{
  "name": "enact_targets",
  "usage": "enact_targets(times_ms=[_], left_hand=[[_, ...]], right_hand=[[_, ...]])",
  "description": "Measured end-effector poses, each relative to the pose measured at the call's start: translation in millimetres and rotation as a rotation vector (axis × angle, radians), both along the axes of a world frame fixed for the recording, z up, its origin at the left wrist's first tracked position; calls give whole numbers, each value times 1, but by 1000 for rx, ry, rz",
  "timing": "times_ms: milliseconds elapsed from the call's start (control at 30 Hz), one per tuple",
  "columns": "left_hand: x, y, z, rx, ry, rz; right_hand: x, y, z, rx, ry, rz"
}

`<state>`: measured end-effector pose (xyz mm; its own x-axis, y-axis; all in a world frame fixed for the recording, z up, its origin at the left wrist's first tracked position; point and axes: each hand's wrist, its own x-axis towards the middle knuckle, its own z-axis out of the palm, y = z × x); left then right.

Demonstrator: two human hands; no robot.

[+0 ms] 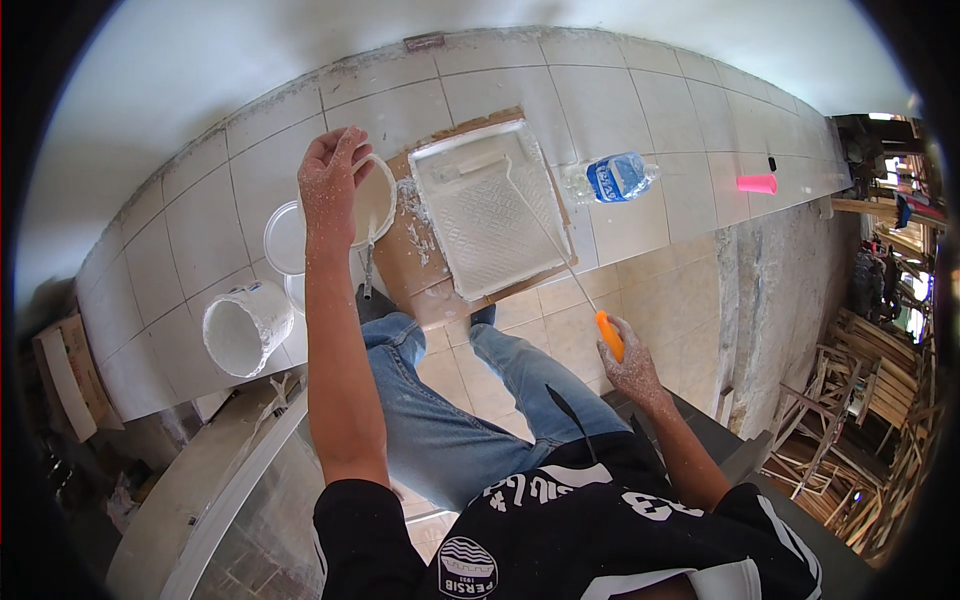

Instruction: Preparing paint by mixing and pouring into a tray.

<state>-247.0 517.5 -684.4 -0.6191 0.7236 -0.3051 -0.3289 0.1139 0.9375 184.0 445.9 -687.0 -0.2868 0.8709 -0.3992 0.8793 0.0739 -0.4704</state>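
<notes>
My right hand is closed around the orange handle of a paint roller. Its long thin wire frame reaches up and left to a white roller lying at the far end of a paint tray, which is coated in white paint. White specks cover both hands. Over the left side of a tub of off-white paint hangs my left hand, fingers loosely bent and partly apart. I see nothing in it, and contact with the rim cannot be made out. A paint-smeared stick leans at the tub's near rim.
Cardboard lies under the tray on a tiled ledge. A water bottle rests right of it, with a pink cup farther right. On the left are a white lid and a tipped white bucket. Wood pieces are heaped far right.
</notes>
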Motion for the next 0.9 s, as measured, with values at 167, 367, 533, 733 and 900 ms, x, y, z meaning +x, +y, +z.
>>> enact_targets(times_ms=[167, 367, 533, 733, 900], left_hand=[[-2, -3, -3, -14, -3, 4], [0, -1, -1, -15, 2, 9], [-2, -2, -2, -4, 6, 18], [0, -1, 1, -8, -8, 24], [2, 1, 0, -1, -15, 8]], right_hand=[[-24, 34, 71, -92, -20, -12], [-49, 60, 94, 75, -71, 122], [-60, 65, 83, 125, -61, 150], [-62, 63, 98, 70, -127, 171], [-77, 62, 84, 104, -92, 177]])
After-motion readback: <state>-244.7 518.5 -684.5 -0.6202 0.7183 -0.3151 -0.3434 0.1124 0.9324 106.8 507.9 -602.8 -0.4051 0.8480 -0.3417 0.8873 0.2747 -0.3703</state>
